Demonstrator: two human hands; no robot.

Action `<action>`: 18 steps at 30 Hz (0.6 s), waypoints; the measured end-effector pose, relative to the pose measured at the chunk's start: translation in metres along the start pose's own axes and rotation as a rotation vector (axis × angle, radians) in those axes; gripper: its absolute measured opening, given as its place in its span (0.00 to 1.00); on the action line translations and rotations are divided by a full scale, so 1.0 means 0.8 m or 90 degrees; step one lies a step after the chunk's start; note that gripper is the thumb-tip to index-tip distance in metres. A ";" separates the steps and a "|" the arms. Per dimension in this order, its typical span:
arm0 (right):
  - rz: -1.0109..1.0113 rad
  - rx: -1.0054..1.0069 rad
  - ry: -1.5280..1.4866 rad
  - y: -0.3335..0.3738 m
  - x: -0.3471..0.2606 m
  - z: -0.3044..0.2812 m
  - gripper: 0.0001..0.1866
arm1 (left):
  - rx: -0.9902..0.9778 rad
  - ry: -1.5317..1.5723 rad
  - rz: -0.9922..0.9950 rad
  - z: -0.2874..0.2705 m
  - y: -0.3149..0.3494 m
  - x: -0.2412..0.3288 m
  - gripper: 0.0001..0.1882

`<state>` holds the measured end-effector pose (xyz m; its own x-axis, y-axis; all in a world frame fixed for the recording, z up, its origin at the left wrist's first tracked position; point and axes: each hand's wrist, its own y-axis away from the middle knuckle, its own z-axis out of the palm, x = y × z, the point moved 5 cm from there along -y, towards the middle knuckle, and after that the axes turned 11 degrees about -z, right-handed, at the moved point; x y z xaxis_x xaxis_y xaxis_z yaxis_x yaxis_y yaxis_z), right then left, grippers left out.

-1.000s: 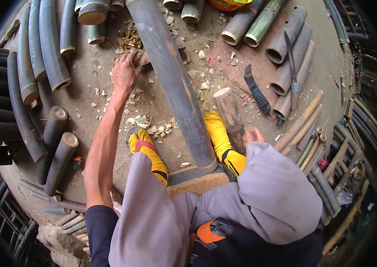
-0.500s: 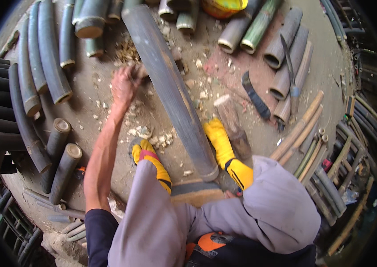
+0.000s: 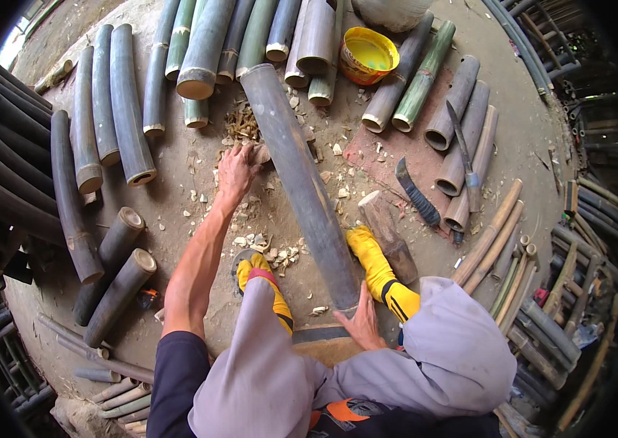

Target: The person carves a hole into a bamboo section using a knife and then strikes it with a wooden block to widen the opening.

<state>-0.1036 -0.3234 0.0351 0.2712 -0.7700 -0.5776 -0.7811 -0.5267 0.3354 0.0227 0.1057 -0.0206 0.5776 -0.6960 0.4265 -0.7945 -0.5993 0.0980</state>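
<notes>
– Where's the thick bamboo tube (image 3: 300, 175)?
– Slanting over the ground (image 3: 167, 212), between the yellow-socked feet (image 3: 371, 255).
– The right hand (image 3: 364, 323)?
– Touching its near end, thumb and fingers spread apart.
– And the left hand (image 3: 236, 174)?
– Fingers clamped on a brown block (image 3: 260, 153) beside the tube.
– Farther out?
– A curved knife (image 3: 418, 194), right of a short log (image 3: 389, 237).

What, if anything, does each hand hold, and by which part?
Right hand: long bamboo tube, at its near end. Left hand: brown block, by its left end.
</notes>
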 end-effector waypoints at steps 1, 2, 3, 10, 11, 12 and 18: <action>0.056 -0.054 -0.011 -0.007 0.010 0.000 0.52 | -0.006 0.002 0.009 0.002 0.001 0.006 0.28; 0.057 -0.054 0.002 -0.004 0.016 -0.006 0.52 | -0.011 0.005 0.019 0.004 0.002 0.013 0.28; 0.059 -0.060 0.007 0.004 0.022 -0.003 0.53 | -0.025 -0.004 0.011 0.006 0.006 0.013 0.29; 0.174 -0.198 -0.055 0.043 0.047 -0.012 0.53 | -0.068 -0.078 0.013 0.023 0.039 -0.012 0.27; 0.173 -0.193 -0.058 0.037 0.048 -0.013 0.54 | -0.065 -0.089 0.017 0.019 0.037 -0.006 0.27; 0.169 -0.177 -0.016 0.034 0.048 -0.031 0.54 | -0.060 -0.088 0.022 0.018 0.034 0.012 0.27; 0.115 -0.130 0.001 0.032 0.070 -0.051 0.53 | -0.076 -0.090 -0.003 0.019 0.028 0.012 0.25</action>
<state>-0.0857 -0.3943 0.0418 0.1392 -0.8583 -0.4940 -0.6872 -0.4429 0.5759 0.0132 0.0795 -0.0281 0.5947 -0.7475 0.2958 -0.8039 -0.5569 0.2089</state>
